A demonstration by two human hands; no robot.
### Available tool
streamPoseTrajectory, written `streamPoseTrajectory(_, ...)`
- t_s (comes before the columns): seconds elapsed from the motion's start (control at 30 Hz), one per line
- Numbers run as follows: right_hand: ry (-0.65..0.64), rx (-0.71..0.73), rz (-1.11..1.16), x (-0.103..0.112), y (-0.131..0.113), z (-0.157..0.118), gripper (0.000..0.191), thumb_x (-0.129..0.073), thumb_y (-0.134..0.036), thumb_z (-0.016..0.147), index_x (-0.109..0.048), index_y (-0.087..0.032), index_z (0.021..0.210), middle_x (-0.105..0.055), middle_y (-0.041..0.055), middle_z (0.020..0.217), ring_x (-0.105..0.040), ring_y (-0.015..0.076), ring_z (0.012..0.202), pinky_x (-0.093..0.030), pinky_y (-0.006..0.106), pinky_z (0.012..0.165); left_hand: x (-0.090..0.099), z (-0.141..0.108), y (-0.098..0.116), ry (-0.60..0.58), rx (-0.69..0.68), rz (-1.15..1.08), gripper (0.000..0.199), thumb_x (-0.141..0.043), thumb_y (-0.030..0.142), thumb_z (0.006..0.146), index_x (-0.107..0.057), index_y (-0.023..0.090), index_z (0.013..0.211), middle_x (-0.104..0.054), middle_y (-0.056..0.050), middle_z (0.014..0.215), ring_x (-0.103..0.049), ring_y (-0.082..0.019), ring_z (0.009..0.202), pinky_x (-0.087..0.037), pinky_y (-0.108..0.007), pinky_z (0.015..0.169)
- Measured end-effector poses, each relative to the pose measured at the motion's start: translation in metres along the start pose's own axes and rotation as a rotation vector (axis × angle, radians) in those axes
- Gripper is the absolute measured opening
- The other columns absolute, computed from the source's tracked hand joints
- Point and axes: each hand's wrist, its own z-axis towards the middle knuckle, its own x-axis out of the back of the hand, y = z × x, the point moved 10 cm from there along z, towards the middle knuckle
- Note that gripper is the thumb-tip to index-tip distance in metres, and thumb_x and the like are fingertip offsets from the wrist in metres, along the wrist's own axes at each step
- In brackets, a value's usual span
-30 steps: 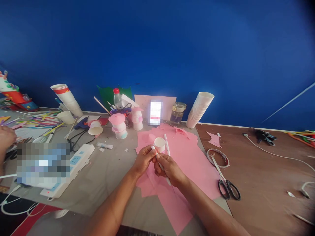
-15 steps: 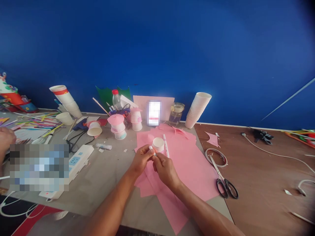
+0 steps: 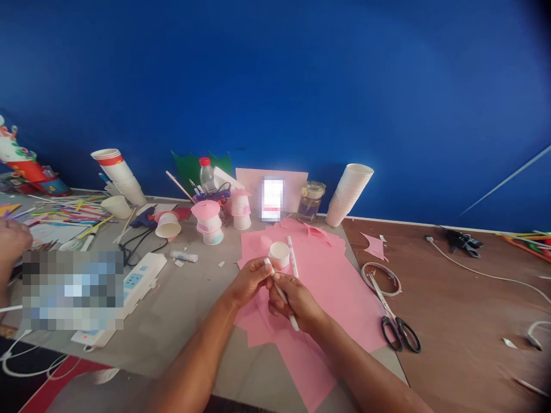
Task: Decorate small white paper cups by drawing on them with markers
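Observation:
A slim white marker [image 3: 281,293] slants between my hands, its far end up and its near end sticking out below my right palm. My left hand [image 3: 252,281] is closed, pinching the far end with thumb and fingers. Around the barrel, my right hand [image 3: 297,299] is closed, its thumb close to my left fingertips. Just beyond them a small white paper cup [image 3: 279,252] stands with its mouth up on pink paper sheets [image 3: 331,292]. Beside that cup lies a second white marker [image 3: 293,258] with small marks along it.
Scissors [image 3: 400,332] and a tape roll [image 3: 399,281] lie to the right. Behind stand a lit phone [image 3: 272,198], a glass jar [image 3: 311,201] and stacked cups [image 3: 350,192]. Pink-topped cups [image 3: 209,221], a power strip [image 3: 146,275] and another person's hand [image 3: 12,241] are on the left.
My right hand has turned and moved slightly, so the marker's barrel now shows across the palm; before, only its far end was visible. My left hand keeps its pinch.

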Motion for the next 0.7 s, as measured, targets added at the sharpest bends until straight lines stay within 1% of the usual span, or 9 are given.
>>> streamPoseTrajectory(0.07, -0.108, -0.046, 0.106, -0.007, 0.002, -0.002, 0.035, -0.054, -0.05, 0.084, -0.059, -0.016, 0.079, -0.048, -0.0094, 0.042, -0.018, 0.0018, 0.029, -0.037, 0.023, 0.044, -0.003, -0.002, 0.001, -0.031, 0.001, -0.021, 0.038, -0.068, 0.05, 0.075, -0.065, 0.014, 0.085, -0.044, 0.005, 0.05, -0.04, -0.007, 0.048, -0.032, -0.022, 0.054)
streamPoseTrajectory(0.13, -0.18, -0.093, 0.158, -0.012, 0.004, -0.004, 0.035, -0.055, -0.049, 0.084, -0.062, -0.014, 0.083, -0.05, -0.0095, 0.044, -0.016, 0.0011, 0.029, -0.036, 0.023, 0.044, -0.005, -0.004, 0.002, -0.042, -0.003, -0.023, 0.035, -0.069, 0.047, 0.075, -0.066, 0.013, 0.083, -0.04, 0.006, 0.048, -0.036, -0.006, 0.047, -0.031, -0.021, 0.054)
streamPoseTrajectory(0.2, -0.202, -0.124, 0.168, -0.012, 0.006, -0.005, 0.035, -0.057, -0.049, 0.083, -0.062, -0.015, 0.082, -0.049, -0.0102, 0.044, -0.014, 0.0007, 0.029, -0.034, 0.023, 0.044, -0.004, -0.005, 0.004, -0.022, -0.015, -0.022, 0.035, -0.069, 0.047, 0.075, -0.066, 0.013, 0.08, -0.039, 0.007, 0.046, -0.034, -0.006, 0.045, -0.03, -0.021, 0.052)
streamPoseTrajectory(0.27, -0.179, -0.113, 0.14, -0.01, 0.005, -0.003, 0.035, -0.058, -0.05, 0.082, -0.06, -0.016, 0.08, -0.048, -0.0107, 0.043, -0.014, 0.0008, 0.029, -0.034, 0.023, 0.044, 0.0, -0.004, 0.005, 0.024, -0.034, -0.023, 0.035, -0.068, 0.049, 0.075, -0.064, 0.014, 0.077, -0.042, 0.006, 0.046, -0.036, -0.006, 0.044, -0.031, -0.021, 0.051)
streamPoseTrajectory(0.37, -0.076, -0.042, 0.0, -0.004, -0.002, 0.002, 0.036, -0.057, -0.052, 0.081, -0.057, -0.017, 0.076, -0.048, -0.0091, 0.041, -0.021, 0.0025, 0.03, -0.032, 0.022, 0.044, 0.004, -0.002, 0.004, 0.077, -0.052, -0.03, 0.035, -0.066, 0.05, 0.077, -0.061, 0.015, 0.074, -0.047, 0.005, 0.048, -0.043, -0.008, 0.043, -0.032, -0.022, 0.049)
streamPoseTrajectory(0.5, 0.12, 0.058, -0.32, 0.005, -0.017, 0.002, 0.033, -0.051, -0.049, 0.084, -0.05, -0.019, 0.07, -0.044, -0.0077, 0.041, -0.031, 0.0065, 0.037, -0.023, 0.021, 0.042, 0.006, -0.001, 0.004, 0.146, -0.109, -0.041, 0.032, -0.067, 0.045, 0.077, -0.059, 0.014, 0.07, -0.047, 0.005, 0.052, -0.045, -0.007, 0.048, -0.033, -0.021, 0.051)
streamPoseTrajectory(0.6, 0.228, 0.132, -0.528, 0.011, -0.024, -0.001, 0.031, -0.044, -0.043, 0.087, -0.045, -0.021, 0.066, -0.042, -0.0069, 0.043, -0.033, 0.0082, 0.041, -0.026, 0.022, 0.043, 0.009, 0.003, -0.002, 0.153, -0.059, -0.091, 0.031, -0.069, 0.044, 0.076, -0.058, 0.015, 0.07, -0.047, 0.005, 0.054, -0.043, -0.007, 0.048, -0.033, -0.021, 0.048)
streamPoseTrajectory(0.67, 0.313, 0.194, -0.669, 0.016, -0.026, -0.005, 0.032, -0.046, -0.039, 0.086, -0.042, -0.021, 0.061, -0.042, -0.0055, 0.045, -0.035, 0.0092, 0.044, -0.027, 0.023, 0.046, 0.025, 0.005, 0.002, 0.198, -0.039, -0.18, 0.032, -0.07, 0.043, 0.074, -0.055, 0.016, 0.068, -0.044, 0.006, 0.051, -0.039, -0.006, 0.043, -0.031, -0.02, 0.045)
streamPoseTrajectory(0.7, 0.357, 0.216, -0.73, 0.019, -0.025, -0.007, 0.032, -0.049, -0.038, 0.084, -0.041, -0.022, 0.058, -0.042, -0.0052, 0.046, -0.035, 0.0094, 0.045, -0.026, 0.024, 0.046, 0.046, 0.003, 0.013, 0.331, -0.124, -0.267, 0.036, -0.072, 0.044, 0.073, -0.051, 0.016, 0.063, -0.039, 0.008, 0.049, -0.033, -0.004, 0.04, -0.029, -0.019, 0.043)
